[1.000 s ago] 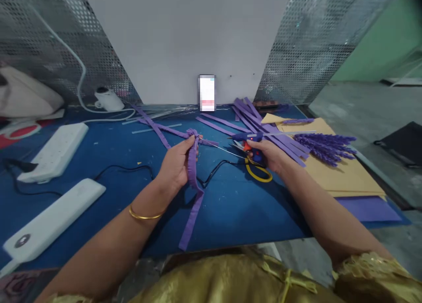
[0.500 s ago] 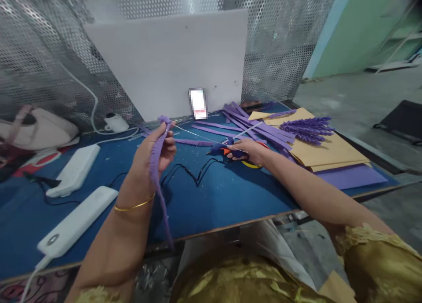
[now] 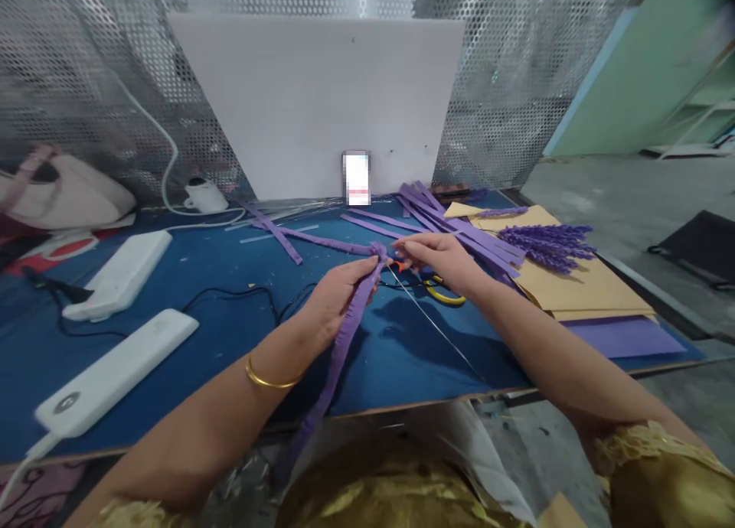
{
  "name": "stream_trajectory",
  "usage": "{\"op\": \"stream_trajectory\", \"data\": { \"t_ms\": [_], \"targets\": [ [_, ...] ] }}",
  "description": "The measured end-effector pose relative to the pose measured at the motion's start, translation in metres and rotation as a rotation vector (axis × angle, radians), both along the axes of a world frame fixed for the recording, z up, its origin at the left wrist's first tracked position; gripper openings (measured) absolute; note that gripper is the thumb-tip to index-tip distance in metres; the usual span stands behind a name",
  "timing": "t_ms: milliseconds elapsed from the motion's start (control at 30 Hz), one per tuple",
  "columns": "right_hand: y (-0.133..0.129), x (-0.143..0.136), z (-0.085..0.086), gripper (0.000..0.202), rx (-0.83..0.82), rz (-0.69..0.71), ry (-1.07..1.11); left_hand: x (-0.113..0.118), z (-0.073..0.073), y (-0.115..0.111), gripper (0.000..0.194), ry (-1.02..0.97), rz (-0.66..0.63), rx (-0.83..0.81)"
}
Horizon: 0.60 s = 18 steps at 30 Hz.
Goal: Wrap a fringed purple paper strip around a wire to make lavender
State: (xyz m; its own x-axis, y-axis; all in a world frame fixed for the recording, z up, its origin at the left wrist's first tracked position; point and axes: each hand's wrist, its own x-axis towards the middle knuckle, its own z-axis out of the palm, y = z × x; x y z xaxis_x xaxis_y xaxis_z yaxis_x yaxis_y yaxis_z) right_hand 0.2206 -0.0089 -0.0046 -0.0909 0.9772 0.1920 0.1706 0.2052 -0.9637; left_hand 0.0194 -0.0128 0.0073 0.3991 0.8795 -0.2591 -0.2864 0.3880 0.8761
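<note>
Now off the glue gun (image 3: 426, 271), the right hand (image 3: 439, 259) seems freed, pinch unclear; the left hand (image 3: 330, 302) pinches a purple strip (image 3: 351, 314).

I'm at a blue table (image 3: 373, 375). Left of my left fingers (image 3: 366, 266): crossed strips (image 3: 282, 245), black cord (image 3: 246, 289); farther left, power strip (image 3: 118, 275), white box (image 3: 118, 371). Beyond them: mug (image 3: 207, 197), upright phone (image 3: 357, 178). By my right fingers (image 3: 410, 246), partly hidden: glue gun (image 3: 426, 272), scissors (image 3: 446, 298). Farther right, strip pile (image 3: 442, 218), tan paper (image 3: 597, 294) over purple sheet (image 3: 625, 338).
</note>
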Motion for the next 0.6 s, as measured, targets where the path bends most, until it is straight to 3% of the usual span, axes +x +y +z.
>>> {"op": "stream_trajectory", "data": {
  "t_ms": [67,133,400,600],
  "targets": [
    [-0.002,-0.010,0.004,0.033,-0.080,0.154,0.149,0.003,-0.002,-0.006,0.023,-0.019,-0.036,0.008],
    [-0.003,-0.017,0.006,0.031,-0.124,0.222,0.193,0.003,-0.002,-0.009,0.021,-0.061,-0.067,-0.008],
    [0.008,-0.024,0.012,0.018,-0.269,0.274,0.253,0.002,-0.005,-0.001,0.020,-0.022,-0.029,-0.031],
    [0.013,-0.017,0.010,0.022,-0.266,0.288,0.239,-0.001,-0.002,0.003,0.016,0.040,-0.029,-0.053]
  ]
}}
